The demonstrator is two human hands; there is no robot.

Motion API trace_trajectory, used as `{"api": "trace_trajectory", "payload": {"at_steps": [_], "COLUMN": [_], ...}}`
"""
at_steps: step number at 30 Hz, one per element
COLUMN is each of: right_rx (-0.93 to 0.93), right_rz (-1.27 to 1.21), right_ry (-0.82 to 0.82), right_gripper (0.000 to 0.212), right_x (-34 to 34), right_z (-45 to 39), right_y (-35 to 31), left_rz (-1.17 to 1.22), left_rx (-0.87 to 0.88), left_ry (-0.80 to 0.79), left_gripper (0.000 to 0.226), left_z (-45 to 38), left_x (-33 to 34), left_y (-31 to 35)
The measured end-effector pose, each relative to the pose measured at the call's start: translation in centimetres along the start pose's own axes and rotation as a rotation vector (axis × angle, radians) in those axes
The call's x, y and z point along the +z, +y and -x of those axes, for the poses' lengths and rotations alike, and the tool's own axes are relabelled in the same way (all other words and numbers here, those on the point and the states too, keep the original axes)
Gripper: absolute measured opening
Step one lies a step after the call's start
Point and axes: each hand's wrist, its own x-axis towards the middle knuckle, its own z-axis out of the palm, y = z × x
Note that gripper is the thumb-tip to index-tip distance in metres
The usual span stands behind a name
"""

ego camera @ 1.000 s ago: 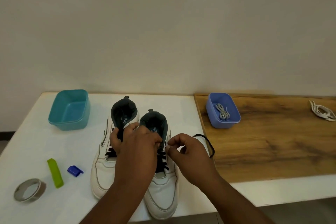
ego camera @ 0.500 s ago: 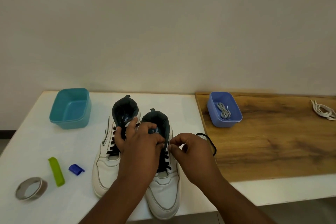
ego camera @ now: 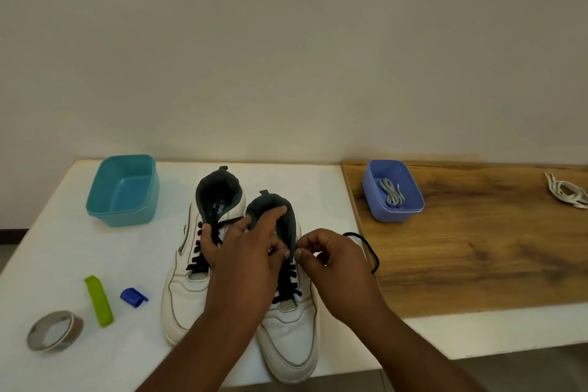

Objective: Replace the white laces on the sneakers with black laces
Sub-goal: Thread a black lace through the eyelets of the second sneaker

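Right at the front edge of the white table (ego camera: 57, 251) sit both sneakers, toes toward the camera, touching side by side. The left sneaker (ego camera: 187, 289) already has black lacing showing up its eyelets. The right sneaker (ego camera: 289, 337) is the one being worked on, with black crossings visible below the hands.

The left hand (ego camera: 248, 251) lies over the tongue and collar of the right sneaker, fingers fairly straight and reaching into the opening, more pressing than gripping as far as I can tell. The right hand (ego camera: 331, 259) has its fingertips curled in a pinch at the top eyelet area. It looks like it's pinching the black lace (ego camera: 369, 248), whose free end loops out to the right onto the wooden board (ego camera: 477, 248).

Handling-wise, I'd guess the lace is light, floppy and a bit slick, so it's best held close to the stiff tip, otherwise it just bends instead of poking through. The collar looks soft and padded, so it needs bracing.

White laces (ego camera: 566, 192) lie well apart on the far right of the board, and a blue tub (ego camera: 375, 200) holds a grey lace.
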Motion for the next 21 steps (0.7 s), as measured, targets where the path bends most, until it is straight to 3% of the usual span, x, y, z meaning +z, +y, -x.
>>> {"api": "trace_trajectory", "payload": {"at_steps": [17,21], "right_rx": [0.008,0.018], "right_rz": [0.034,0.022], "right_ry": [-0.046,-0.036], "right_gripper": [0.010,0.008], "right_x": [0.30,0.31], "right_z": [0.03,0.06], "right_y": [0.04,-0.13], "left_rz": [0.016,0.067], "left_rx": [0.053,0.042], "left_ry": [-0.093,-0.036], "left_gripper": [0.066,0.069], "left_z": [0.15,0.26], "left_x": [-0.31,-0.06], "left_y": [-0.25,-0.35]}}
